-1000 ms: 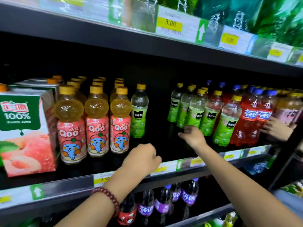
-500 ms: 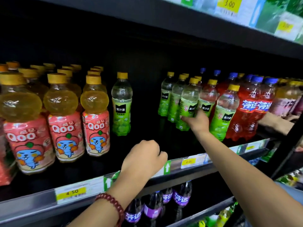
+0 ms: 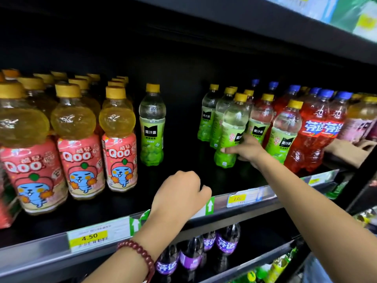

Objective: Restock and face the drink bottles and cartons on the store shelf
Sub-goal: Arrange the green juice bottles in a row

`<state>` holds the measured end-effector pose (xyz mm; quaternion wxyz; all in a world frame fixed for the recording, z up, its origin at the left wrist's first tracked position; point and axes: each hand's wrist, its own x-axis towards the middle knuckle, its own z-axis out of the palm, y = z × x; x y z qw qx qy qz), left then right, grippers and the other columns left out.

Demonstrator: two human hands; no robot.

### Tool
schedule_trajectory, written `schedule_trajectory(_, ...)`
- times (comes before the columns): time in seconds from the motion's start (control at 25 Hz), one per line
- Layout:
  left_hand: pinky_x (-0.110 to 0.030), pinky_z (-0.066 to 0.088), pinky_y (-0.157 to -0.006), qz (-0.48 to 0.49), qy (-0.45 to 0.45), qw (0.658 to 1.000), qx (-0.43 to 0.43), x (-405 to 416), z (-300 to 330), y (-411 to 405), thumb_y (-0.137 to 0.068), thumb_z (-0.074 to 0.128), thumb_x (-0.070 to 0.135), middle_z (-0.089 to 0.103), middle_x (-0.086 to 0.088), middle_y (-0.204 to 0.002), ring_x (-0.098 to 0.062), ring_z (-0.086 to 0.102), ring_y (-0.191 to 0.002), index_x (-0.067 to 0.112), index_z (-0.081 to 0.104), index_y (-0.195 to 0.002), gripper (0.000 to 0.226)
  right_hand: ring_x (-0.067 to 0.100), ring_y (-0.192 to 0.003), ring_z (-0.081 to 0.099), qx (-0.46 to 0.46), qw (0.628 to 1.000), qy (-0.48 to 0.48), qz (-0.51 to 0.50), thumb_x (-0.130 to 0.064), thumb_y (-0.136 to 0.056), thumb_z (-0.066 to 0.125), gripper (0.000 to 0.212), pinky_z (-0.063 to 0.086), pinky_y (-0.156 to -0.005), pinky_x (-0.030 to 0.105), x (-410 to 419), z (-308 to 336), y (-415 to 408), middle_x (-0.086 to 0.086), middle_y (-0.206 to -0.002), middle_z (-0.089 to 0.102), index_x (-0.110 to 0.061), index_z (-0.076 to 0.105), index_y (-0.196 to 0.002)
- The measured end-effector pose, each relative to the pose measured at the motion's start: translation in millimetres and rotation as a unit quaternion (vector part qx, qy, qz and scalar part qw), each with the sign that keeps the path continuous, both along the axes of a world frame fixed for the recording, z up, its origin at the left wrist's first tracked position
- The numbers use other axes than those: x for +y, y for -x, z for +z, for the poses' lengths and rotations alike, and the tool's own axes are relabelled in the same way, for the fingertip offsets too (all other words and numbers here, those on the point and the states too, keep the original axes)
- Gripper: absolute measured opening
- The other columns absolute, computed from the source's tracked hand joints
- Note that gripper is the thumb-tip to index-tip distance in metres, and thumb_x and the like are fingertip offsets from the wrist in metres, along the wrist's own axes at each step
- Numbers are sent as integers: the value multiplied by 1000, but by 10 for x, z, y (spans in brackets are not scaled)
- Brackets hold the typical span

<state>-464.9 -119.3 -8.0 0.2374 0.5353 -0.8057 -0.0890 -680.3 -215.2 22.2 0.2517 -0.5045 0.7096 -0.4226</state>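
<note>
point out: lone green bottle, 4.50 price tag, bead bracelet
lone green bottle (image 3: 152, 127), head view, on its label.
4.50 price tag (image 3: 89, 236), head view, on the yellow patch.
bead bracelet (image 3: 140, 254), head view, on the beads.

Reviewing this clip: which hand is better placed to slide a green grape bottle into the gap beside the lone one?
Right. The right hand already grips a green grape bottle at the edge of the gap. The left hand is a closed fist holding nothing, low at the shelf rail, though nearer the lone bottle.

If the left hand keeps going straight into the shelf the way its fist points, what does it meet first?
Probably nothing soon: the left hand points into the dark gap between the lone green bottle and the green bottle the right hand grips. The back wall likely comes first, though depth is unclear.
</note>
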Motion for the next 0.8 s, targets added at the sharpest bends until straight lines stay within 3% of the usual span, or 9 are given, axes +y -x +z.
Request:
schedule_trajectory(0.12,-30,29,-49,5,4,1000,-6,35,11,-8,-85,49,32,33,-7,-50,-28,34,-50,9,32,-54,42,27,-136,35,-31,998,-36,47,-17,-73,81,104,47,-97,42,309,-13,-83,10,-156,22,-8,12,-150)
schedule_trajectory(0.24,-31,37,-52,7,21,999,30,128,48,-11,-90,48,40,44,-3,-53,-24,45,-53,11,41,-57,44,28,-138,32,-66,996,-20,60,-17,-70,83,108,40,-105,47,571,-70,-225,11,-156,20,-8,12,-151)
schedule_trajectory(0.32,-31,48,-62,9,14,989,148,179,67,-65,-87,55,41,60,1,-64,-20,59,-65,16,56,-65,33,27,-132,40,-46,998,26,45,-14,-65,86,98,39,-106,42,736,-45,-336,12,-146,39,-3,30,-144)
schedule_trajectory(0.4,-31,52,-76,15,26,962,272,244,106,-184,-84,63,39,67,8,-85,-10,63,-81,23,66,-88,16,18,-113,50,11,995,81,48,-9,-64,86,76,41,-91,25,930,43,-453,4,-121,56,-4,46,-128)
schedule_trajectory(0.48,-29,49,-88,8,47,951,305,345,198,-323,-82,66,42,62,13,-110,-3,58,-98,24,60,-119,41,9,-102,48,38,986,141,76,-7,-65,84,69,35,-78,16,1193,192,-621,-7,-107,55,-14,49,-124)
schedule_trajectory(0.56,-23,44,-93,-24,64,939,337,516,385,-394,-77,70,48,53,18,-121,3,52,-110,28,47,-135,66,1,-93,52,33,973,203,104,-11,-65,85,66,38,-74,9,1434,338,-823,-20,-101,54,-27,46,-116)
schedule_trajectory(0.68,-10,42,-85,-79,84,898,426,772,679,-362,-62,79,53,58,25,-113,12,54,-103,39,46,-127,74,-4,-86,52,65,964,223,125,-29,-61,82,56,46,-82,17,1763,461,-1170,-25,-92,52,-32,42,-101)
schedule_trajectory(0.8,-23,52,-73,-14,137,876,463,923,826,-439,-56,80,53,66,18,-91,4,63,-83,31,54,-107,61,5,-82,49,173,952,228,109,-37,-56,81,51,37,-63,17,2049,450,-1470,-21,-81,49,-31,41,-87)
